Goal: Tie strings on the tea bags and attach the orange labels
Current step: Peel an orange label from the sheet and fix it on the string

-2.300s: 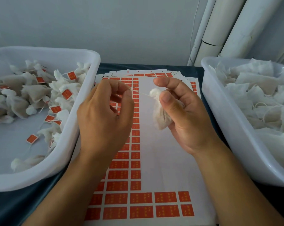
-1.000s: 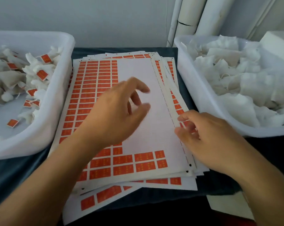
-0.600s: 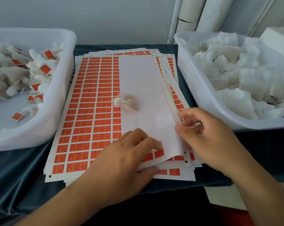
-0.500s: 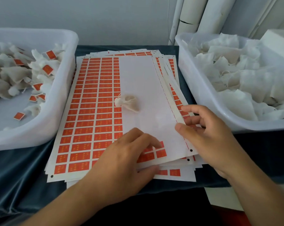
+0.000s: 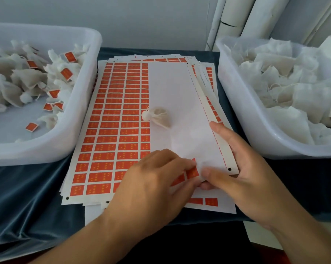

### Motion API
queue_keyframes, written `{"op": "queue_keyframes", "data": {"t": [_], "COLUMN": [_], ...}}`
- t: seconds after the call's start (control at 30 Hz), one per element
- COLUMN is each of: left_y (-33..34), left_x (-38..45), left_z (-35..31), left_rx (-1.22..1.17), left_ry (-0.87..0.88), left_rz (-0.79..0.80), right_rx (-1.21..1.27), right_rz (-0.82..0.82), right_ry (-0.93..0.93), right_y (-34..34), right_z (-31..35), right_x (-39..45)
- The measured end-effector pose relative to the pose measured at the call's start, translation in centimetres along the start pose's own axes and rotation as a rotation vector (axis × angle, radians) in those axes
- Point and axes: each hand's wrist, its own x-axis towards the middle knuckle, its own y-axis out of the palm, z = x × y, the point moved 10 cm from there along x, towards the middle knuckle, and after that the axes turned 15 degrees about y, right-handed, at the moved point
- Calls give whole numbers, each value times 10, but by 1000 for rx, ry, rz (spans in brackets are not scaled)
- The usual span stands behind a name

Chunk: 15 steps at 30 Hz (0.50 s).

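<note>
A tied white tea bag lies loose on the top label sheet, beside the columns of orange labels. My left hand is at the sheet's near edge, where its index finger and thumb pinch an orange label in the bottom rows. My right hand holds the sheet's near right corner, with the thumb on top next to that label and the fingers along the perforated edge. The tea bag's string cannot be made out.
The white bin on the left holds tied tea bags with orange labels. The white bin on the right is heaped with untied tea bags. More label sheets are stacked under the top one on a dark cloth. White pipes stand behind.
The tea bag left my hands and now lies on the sheet. My left hand dropped to the bottom label rows. My right hand slid down the sheet's edge to the near corner.
</note>
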Motion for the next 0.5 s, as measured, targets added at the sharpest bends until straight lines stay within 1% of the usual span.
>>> {"op": "queue_keyframes", "data": {"t": [0.1, 0.23, 0.3, 0.43, 0.5], "left_y": [-1, 0, 0, 1, 3], "left_x": [-1, -3, -2, -3, -3], "left_z": [-12, -21, -21, -8, -6], "left_rx": [160, 267, 253, 135, 128], "left_ry": [108, 162, 161, 62, 36], "left_rz": [-30, -53, -57, -27, -10], "right_rx": [-31, -68, -81, -55, -72], "right_rz": [-73, -116, -139, -152, -159], "right_ry": [5, 32, 39, 54, 54], "right_y": [-3, -3, -5, -7, -6], "right_z": [-2, -3, -2, -4, -3], "right_x": [-1, -3, -4, -5, -6]}}
